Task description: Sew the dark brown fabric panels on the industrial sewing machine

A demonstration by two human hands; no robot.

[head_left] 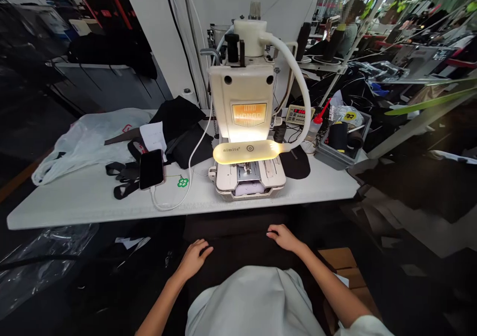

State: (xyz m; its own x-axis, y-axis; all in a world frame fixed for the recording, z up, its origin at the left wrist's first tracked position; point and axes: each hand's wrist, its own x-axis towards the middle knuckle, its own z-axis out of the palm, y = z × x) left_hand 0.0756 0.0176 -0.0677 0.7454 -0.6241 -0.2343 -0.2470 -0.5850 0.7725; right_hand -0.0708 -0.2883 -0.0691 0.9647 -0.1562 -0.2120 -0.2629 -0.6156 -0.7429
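Below the table's front edge, black fabric (238, 246) spreads across my lap; its outline blends into the dark surroundings. My left hand (194, 259) rests on its left side, with the thumb held apart from the fingers. On the other side, my right hand (283, 237) has its fingers curled in and the thumb close to them, pinching what looks like the fabric's edge. Straight ahead stands a sewing machine (242, 90), its needle area lit. A lamp (246, 152) on a bent white neck hangs in front of it. Both hands are apart from the machine.
On the white table (112, 207) lie a phone (151, 169) on a white cable, black straps (126, 177), dark cloth pieces (190, 137) and a plastic bag (85, 142). A grey bin (337, 154) with thread spools stands right. Cardboard (341, 261) sits low beside my right arm.
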